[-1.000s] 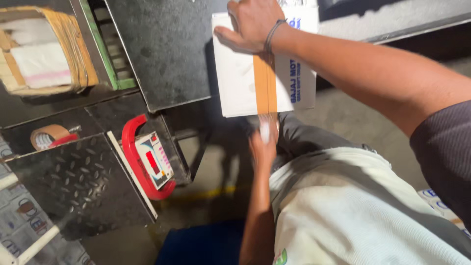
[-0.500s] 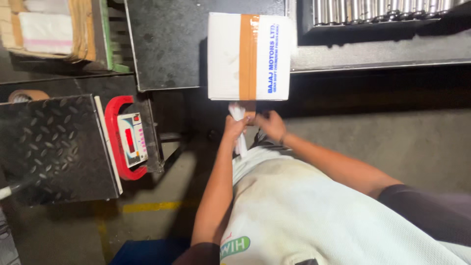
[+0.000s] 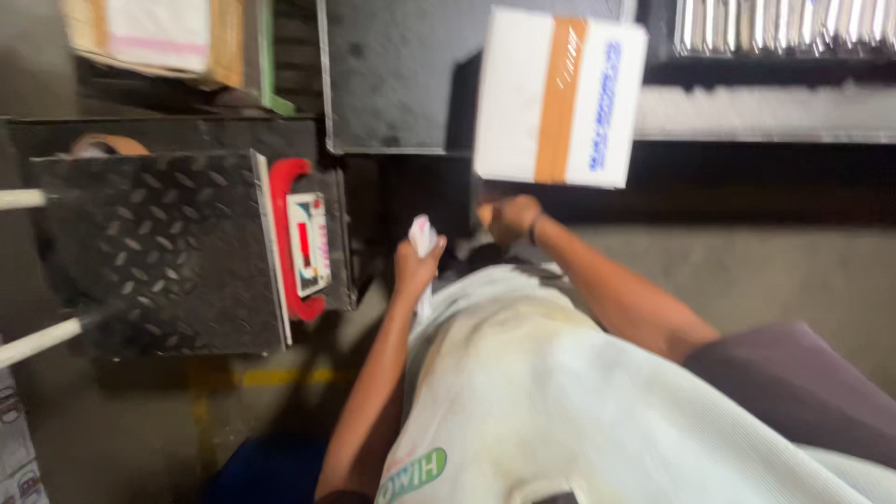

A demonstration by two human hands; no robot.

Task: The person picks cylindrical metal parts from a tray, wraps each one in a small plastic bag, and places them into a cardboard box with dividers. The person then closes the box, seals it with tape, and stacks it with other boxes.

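The left hand (image 3: pixel 417 264) is closed around a white crumpled cloth (image 3: pixel 422 235); the right hand (image 3: pixel 509 217), fingers curled, grip unclear, sits beneath a white cardboard box with brown tape (image 3: pixel 558 97).

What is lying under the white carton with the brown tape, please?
The white carton rests on a dark metal table, overhanging its front edge. Below the overhang, the right hand sits in shadow. Anything between carton and table is covered.
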